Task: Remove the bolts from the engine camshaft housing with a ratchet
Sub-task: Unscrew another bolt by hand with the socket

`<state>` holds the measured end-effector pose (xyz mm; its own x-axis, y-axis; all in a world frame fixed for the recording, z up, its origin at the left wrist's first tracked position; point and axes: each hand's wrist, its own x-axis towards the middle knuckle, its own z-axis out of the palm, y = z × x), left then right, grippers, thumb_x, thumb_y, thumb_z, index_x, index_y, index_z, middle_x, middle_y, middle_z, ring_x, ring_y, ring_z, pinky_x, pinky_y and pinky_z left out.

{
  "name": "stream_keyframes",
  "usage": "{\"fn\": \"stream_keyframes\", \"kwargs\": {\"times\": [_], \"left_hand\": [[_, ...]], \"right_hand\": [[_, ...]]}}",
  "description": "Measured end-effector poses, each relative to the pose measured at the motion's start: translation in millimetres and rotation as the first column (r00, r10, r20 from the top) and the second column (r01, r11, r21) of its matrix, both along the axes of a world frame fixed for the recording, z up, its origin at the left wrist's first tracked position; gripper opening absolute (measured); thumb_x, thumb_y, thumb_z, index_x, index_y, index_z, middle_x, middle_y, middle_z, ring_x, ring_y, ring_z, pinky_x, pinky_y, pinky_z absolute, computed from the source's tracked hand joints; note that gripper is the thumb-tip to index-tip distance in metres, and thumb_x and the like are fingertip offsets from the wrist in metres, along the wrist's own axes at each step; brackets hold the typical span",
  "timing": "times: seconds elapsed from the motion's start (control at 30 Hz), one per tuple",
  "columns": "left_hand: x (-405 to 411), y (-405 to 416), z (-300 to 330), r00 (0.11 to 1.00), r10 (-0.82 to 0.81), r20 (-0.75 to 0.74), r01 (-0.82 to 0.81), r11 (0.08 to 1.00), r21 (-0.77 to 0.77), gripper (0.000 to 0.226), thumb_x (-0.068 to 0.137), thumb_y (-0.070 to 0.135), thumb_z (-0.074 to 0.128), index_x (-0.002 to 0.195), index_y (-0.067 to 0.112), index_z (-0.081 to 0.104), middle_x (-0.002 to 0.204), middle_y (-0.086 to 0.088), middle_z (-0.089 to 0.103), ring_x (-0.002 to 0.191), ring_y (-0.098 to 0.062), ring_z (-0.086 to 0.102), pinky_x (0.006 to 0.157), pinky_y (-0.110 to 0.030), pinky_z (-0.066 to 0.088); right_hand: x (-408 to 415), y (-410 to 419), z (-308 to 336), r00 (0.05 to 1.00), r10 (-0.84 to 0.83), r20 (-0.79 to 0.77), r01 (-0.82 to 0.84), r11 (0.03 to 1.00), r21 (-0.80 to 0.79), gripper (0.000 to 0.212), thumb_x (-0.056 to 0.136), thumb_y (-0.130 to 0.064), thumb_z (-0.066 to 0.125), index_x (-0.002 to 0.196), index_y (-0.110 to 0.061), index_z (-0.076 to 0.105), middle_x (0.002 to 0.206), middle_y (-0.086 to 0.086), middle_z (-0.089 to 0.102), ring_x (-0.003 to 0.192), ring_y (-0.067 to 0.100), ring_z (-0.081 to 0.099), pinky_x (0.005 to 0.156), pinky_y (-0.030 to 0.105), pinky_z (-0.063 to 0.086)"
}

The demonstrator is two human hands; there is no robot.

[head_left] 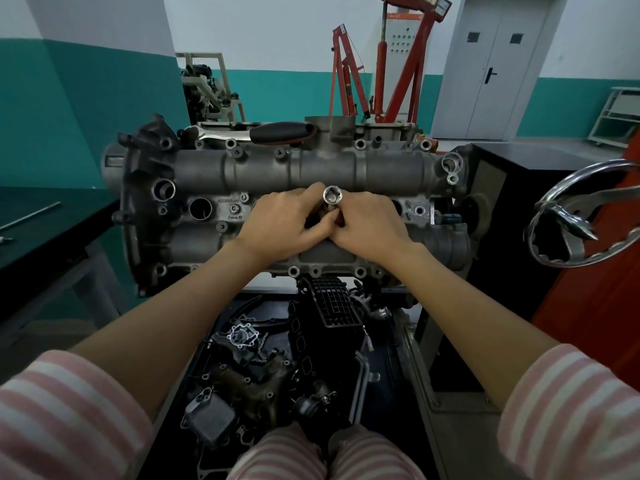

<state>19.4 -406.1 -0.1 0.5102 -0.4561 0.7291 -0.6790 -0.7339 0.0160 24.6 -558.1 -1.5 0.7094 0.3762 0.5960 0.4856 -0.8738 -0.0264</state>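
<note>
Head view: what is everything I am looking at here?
camshaft housing: one, grey metal, centre, on a stand
socket: one, silver, open end up, between both hands
ratchet: one, chrome with black handle, lying on the housing's far edge
handwheel: one, chrome, right
engine hoists: red, background
loose engine parts: many, dark, in the tray below
left hand: one, on the socket
right hand: one, on the socket

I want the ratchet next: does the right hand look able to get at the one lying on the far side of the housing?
Probably yes: the ratchet lies uncovered, but the right hand is now pinching the socket.
</note>
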Motion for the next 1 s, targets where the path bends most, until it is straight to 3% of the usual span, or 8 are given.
{"fn": "stream_keyframes", "kwargs": {"times": [0.17,0.27,0.33,0.43,0.6,0.77,0.93,1.0], "left_hand": [[3.0,-1.1,-1.7,0.999,0.043,0.029,-0.044,0.999,0.024,0.061,0.086,0.050,0.022,0.089,0.002,0.059,0.077,-0.012,0.064,0.062,-0.034,0.059,0.052,-0.028,0.029],[2.6,0.0,-1.3,0.998,0.052,0.021,-0.052,0.999,0.007,0.057,0.089,0.049,0.029,0.084,0.003,0.063,0.074,-0.011,0.065,0.063,-0.033,0.060,0.051,-0.029,0.032],[1.3,0.0,-1.3,0.998,0.056,0.009,-0.056,0.998,-0.015,0.061,0.087,0.051,0.029,0.083,0.004,0.068,0.073,-0.010,0.067,0.064,-0.032,0.062,0.052,-0.032,0.039],[1.0,0.2,-1.2,0.999,0.051,-0.008,-0.052,0.998,-0.020,0.066,0.086,0.053,0.027,0.085,0.005,0.071,0.073,-0.011,0.068,0.065,-0.030,0.062,0.054,-0.035,0.044],[0.9,0.1,-1.1,1.000,0.006,-0.015,-0.007,0.999,-0.035,0.057,0.085,0.050,0.031,0.088,0.007,0.067,0.068,-0.009,0.064,0.061,-0.028,0.059,0.050,-0.031,0.040],[2.3,-0.7,-1.9,0.999,0.032,0.001,-0.032,0.999,-0.006,0.063,0.083,0.051,0.023,0.094,0.004,0.062,0.074,-0.010,0.064,0.062,-0.033,0.059,0.052,-0.029,0.033],[3.7,0.6,-2.9,0.999,0.053,0.004,-0.053,0.999,0.011,0.066,0.085,0.053,0.021,0.090,0.004,0.066,0.073,-0.012,0.066,0.065,-0.032,0.061,0.053,-0.032,0.039],[3.7,0.9,-2.9,0.999,0.050,0.005,-0.050,0.999,0.009,0.065,0.087,0.053,0.025,0.088,0.005,0.068,0.069,-0.013,0.066,0.062,-0.032,0.061,0.052,-0.033,0.039]], "right_hand": [[-1.4,1.1,-1.0,0.999,0.016,0.041,-0.017,1.000,0.018,0.026,0.088,-0.034,0.047,0.095,-0.009,0.053,0.074,0.006,0.063,0.066,0.027,0.059,0.053,0.030,0.034],[-2.5,1.2,0.8,1.000,0.009,0.001,-0.009,0.999,0.039,0.024,0.087,-0.037,0.048,0.078,-0.015,0.053,0.065,0.000,0.058,0.062,0.022,0.056,0.052,0.028,0.031],[-2.6,1.3,1.9,1.000,-0.008,-0.021,0.009,0.998,0.061,0.031,0.086,-0.036,0.049,0.060,-0.022,0.044,0.057,-0.005,0.049,0.059,0.018,0.049,0.052,0.027,0.027],[-2.5,2.5,1.8,0.999,-0.032,-0.023,0.033,0.998,0.045,0.038,0.087,-0.031,0.048,0.053,-0.023,0.034,0.055,-0.004,0.045,0.059,0.019,0.050,0.052,0.027,0.026],[-1.5,1.7,0.8,1.000,-0.012,-0.024,0.012,1.000,0.006,0.022,0.087,-0.031,0.048,0.072,-0.015,0.049,0.068,0.001,0.059,0.067,0.022,0.058,0.055,0.028,0.031],[-2.1,2.0,1.1,1.000,0.018,-0.014,-0.017,0.999,0.048,0.026,0.086,-0.034,0.048,0.093,-0.010,0.055,0.078,0.004,0.064,0.073,0.023,0.060,0.061,0.035,0.046],[-2.3,1.9,0.3,1.000,0.010,-0.014,-0.009,0.997,0.073,0.028,0.087,-0.038,0.050,0.089,-0.012,0.061,0.075,0.003,0.065,0.072,0.021,0.060,0.060,0.033,0.045],[-2.6,1.3,-0.6,1.000,0.006,-0.006,-0.006,0.996,0.092,0.027,0.087,-0.036,0.050,0.081,-0.013,0.063,0.069,0.003,0.064,0.068,0.020,0.059,0.056,0.030,0.038]]}}
